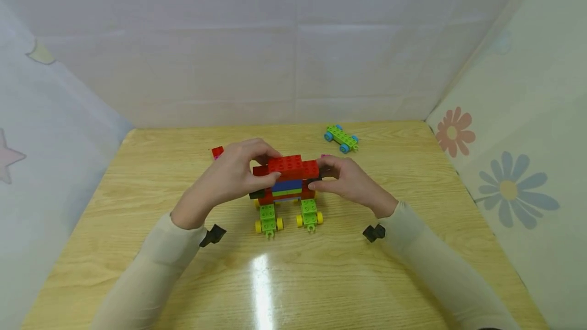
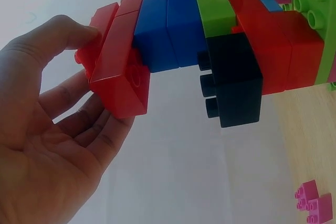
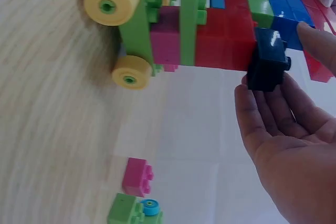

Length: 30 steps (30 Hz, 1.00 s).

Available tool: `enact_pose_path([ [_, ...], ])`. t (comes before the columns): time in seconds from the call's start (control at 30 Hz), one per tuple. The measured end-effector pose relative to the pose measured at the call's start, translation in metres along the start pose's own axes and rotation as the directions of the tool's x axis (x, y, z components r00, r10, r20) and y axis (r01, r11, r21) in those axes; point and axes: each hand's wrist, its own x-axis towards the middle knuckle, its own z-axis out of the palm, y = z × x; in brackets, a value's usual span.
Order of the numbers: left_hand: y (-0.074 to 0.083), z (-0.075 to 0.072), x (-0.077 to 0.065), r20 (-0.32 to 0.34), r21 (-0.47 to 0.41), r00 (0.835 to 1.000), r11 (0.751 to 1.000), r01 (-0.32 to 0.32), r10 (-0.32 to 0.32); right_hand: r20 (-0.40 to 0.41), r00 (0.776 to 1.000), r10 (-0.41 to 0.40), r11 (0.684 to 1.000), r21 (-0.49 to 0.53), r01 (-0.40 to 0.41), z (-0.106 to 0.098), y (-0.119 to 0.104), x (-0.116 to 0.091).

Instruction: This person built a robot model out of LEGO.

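Between the hands stands a toy-block build on two green wheeled bases [image 1: 309,208] with yellow wheels. Red, blue and light green blocks are stacked above, with long red blocks [image 1: 285,164] at the top. My left hand [image 1: 231,172] grips the left part of the red top, thumb on the near side and fingers behind. A black block [image 2: 233,77] juts from the build's left side. At the other end my right hand [image 1: 346,180] holds another black block [image 3: 266,56], fingers behind it and thumb near the blue block [image 3: 286,14].
A green wheeled base [image 1: 341,138] with blue wheels lies at the back right of the wooden table [image 1: 390,269]. A red block [image 1: 217,152] sits behind the left hand. In the right wrist view a loose pink block [image 3: 137,176] lies on the table. Cloth walls surround the table.
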Motion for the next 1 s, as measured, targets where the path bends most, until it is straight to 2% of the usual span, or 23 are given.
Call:
enact_pose_path([
  [0.23,0.001,-0.003,0.001,0.013,0.015,1.0,1.0,0.013,-0.014,-0.03,0.996,-0.087,0.996,0.022,0.087,-0.003,-0.014,0.0],
  [0.57,0.003,-0.004,0.002,0.033,0.005,0.999,1.0,0.019,-0.019,-0.047,0.988,-0.147,0.989,0.01,0.148,0.004,-0.028,0.004],
  [0.87,-0.001,-0.002,-0.001,0.021,-0.008,1.0,1.0,-0.009,0.009,-0.07,0.986,-0.149,0.989,0.009,0.15,0.009,-0.038,0.009],
  [1.0,-0.005,0.0,-0.004,0.015,-0.032,1.0,0.999,-0.002,0.003,-0.077,0.987,-0.139,0.99,0.008,0.14,0.009,-0.039,0.008],
])
